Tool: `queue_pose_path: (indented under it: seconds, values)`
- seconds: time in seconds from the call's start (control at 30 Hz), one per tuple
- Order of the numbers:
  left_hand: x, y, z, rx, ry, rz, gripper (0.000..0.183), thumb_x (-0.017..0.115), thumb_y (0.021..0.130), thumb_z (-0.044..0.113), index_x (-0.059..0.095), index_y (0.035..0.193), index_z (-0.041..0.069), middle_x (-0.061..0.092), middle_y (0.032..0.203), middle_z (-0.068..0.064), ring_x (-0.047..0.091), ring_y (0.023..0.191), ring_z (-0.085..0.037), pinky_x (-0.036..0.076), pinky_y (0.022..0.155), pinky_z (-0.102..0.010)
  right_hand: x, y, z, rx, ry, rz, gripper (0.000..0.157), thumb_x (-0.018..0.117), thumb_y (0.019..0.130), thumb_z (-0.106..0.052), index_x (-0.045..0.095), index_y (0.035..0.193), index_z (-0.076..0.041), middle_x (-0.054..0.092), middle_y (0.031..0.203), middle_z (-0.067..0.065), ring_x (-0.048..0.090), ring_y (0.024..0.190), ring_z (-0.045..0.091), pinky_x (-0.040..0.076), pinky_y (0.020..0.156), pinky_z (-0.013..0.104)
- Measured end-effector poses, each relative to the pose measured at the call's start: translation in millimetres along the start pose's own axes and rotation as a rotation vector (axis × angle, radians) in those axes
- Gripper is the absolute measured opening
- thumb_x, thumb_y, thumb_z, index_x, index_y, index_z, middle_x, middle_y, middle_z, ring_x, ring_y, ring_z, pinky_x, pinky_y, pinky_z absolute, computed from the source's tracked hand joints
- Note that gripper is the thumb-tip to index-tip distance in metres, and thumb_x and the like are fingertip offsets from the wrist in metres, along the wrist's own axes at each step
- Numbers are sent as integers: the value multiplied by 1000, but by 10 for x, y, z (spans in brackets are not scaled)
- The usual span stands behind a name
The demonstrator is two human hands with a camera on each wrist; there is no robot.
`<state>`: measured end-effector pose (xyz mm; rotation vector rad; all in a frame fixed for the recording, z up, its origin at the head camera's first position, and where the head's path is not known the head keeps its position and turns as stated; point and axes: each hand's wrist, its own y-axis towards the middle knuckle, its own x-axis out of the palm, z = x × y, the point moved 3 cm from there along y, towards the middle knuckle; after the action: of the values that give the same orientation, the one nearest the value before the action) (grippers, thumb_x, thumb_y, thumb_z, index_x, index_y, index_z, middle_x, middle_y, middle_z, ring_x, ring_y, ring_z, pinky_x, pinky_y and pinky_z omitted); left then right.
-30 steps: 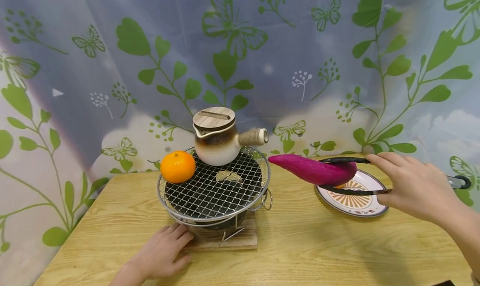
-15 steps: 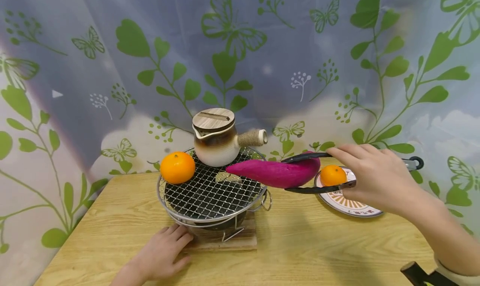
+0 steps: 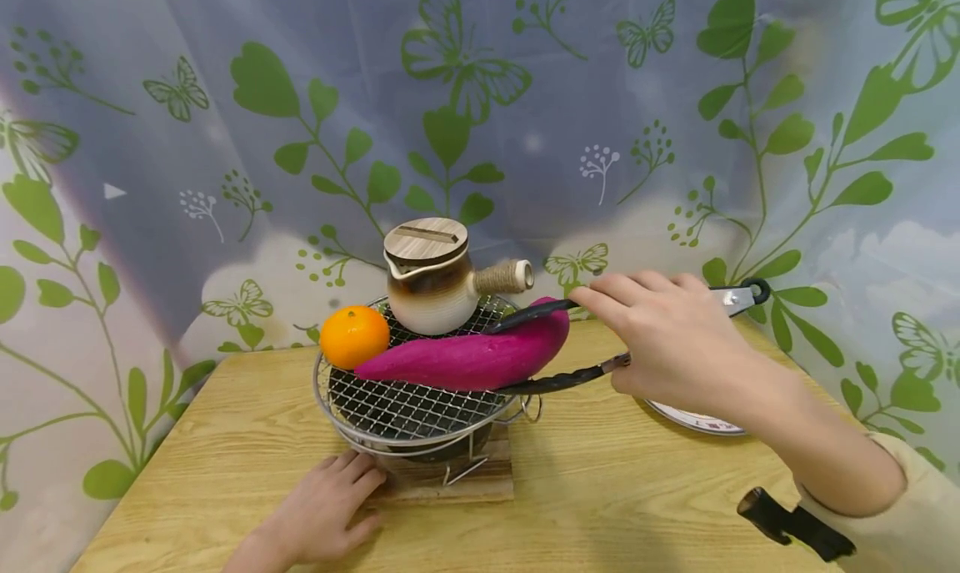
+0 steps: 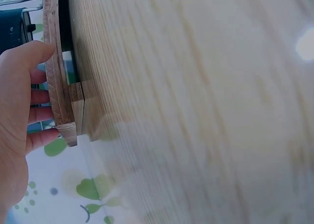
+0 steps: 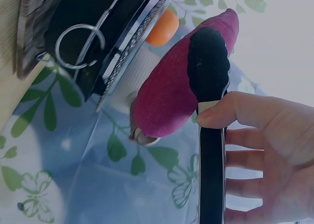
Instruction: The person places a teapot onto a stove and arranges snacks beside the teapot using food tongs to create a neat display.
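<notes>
My right hand (image 3: pixel 667 335) grips black-tipped tongs (image 3: pixel 562 379), thumb on one arm and fingers on the other. Between the tongs' tips lies a magenta purple sweet potato (image 3: pixel 457 360), its thin end pointing left across the round wire grill (image 3: pixel 420 414). In the right wrist view the sweet potato (image 5: pixel 169 94) shows partly behind a tong tip. My left hand (image 3: pixel 318 506) lies low on the table, fingertips at the wooden board (image 3: pixel 487 477) under the grill. The left wrist view shows thumb and fingers touching that board (image 4: pixel 60 87) with fingers extended.
An orange (image 3: pixel 355 337) sits on the grill's left side. Behind the sweet potato stands a lidded clay teapot (image 3: pixel 431 294), its wrapped handle pointing right. A plate (image 3: pixel 697 419) is mostly hidden behind my right hand. A patterned curtain (image 3: pixel 480 98) hangs behind the table (image 3: pixel 600 490).
My right hand has carried the sweet potato left with the tongs, from near the plate to over the grill. The left hand stays in place.
</notes>
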<state>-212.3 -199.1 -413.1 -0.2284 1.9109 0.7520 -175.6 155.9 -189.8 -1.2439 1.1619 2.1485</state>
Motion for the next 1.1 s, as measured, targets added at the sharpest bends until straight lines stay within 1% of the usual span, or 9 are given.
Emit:
queue_pose_path:
  seconds: [0.1, 0.33, 0.5, 0.63, 0.73, 0.87, 1.0, 1.1]
  values:
    - [10, -3, -2, -1, -7, 4, 43, 69, 72, 39, 60, 104, 12, 57, 105, -5, 54, 98, -26, 48, 78, -41, -26, 67, -70, -22, -14, -24, 67, 70, 61, -12, 55, 127, -10, 56, 120, 5, 53, 105, 32, 42, 74, 50]
    - [5, -1, -6, 19, -17, 26, 43, 70, 71, 38, 60, 103, 11, 57, 104, -5, 54, 98, -26, 49, 78, -41, -8, 229, -216, -78, -45, -76, 68, 78, 61, -23, 57, 124, -11, 58, 114, 3, 53, 101, 27, 44, 70, 47]
    - [8, -1, -3, 10, -33, 6, 43, 70, 72, 38, 61, 104, 10, 58, 105, -6, 55, 100, -27, 48, 80, -41, 20, 298, -280, -89, -58, -116, 71, 80, 60, -29, 56, 126, -12, 56, 114, 1, 53, 98, 26, 43, 69, 45]
    - [8, 1, -4, 4, -31, 3, 44, 70, 72, 38, 62, 104, 9, 59, 106, -7, 55, 100, -28, 48, 80, -42, 41, 327, -325, -103, -85, -141, 68, 79, 61, -27, 57, 123, -12, 56, 111, 1, 53, 93, 26, 43, 69, 44]
    - [12, 1, -10, 4, -24, 11, 44, 71, 72, 38, 62, 104, 10, 59, 106, -7, 55, 99, -27, 48, 79, -42, 51, 353, -357, -112, -102, -138, 63, 76, 60, -22, 58, 120, -13, 57, 108, 0, 54, 88, 25, 42, 67, 42]
    - [10, 3, -12, 7, -28, 20, 43, 71, 71, 38, 62, 103, 11, 59, 104, -6, 55, 97, -25, 48, 77, -41, 48, 384, -386, -113, -111, -140, 62, 73, 60, -19, 58, 119, -13, 57, 111, -1, 54, 87, 24, 41, 64, 41]
    - [8, 6, -8, 12, -42, 19, 42, 71, 72, 37, 62, 103, 11, 58, 103, -5, 55, 98, -25, 48, 77, -40, 45, 399, -413, -107, -123, -170, 63, 75, 60, -22, 58, 121, -13, 57, 112, -1, 53, 86, 24, 41, 65, 42]
    - [9, 4, -8, 10, -45, 14, 42, 71, 72, 37, 62, 104, 11, 58, 104, -5, 55, 99, -25, 48, 79, -41, 38, 400, -442, -113, -147, -173, 64, 76, 61, -24, 58, 121, -13, 56, 109, -1, 52, 86, 24, 42, 68, 43]
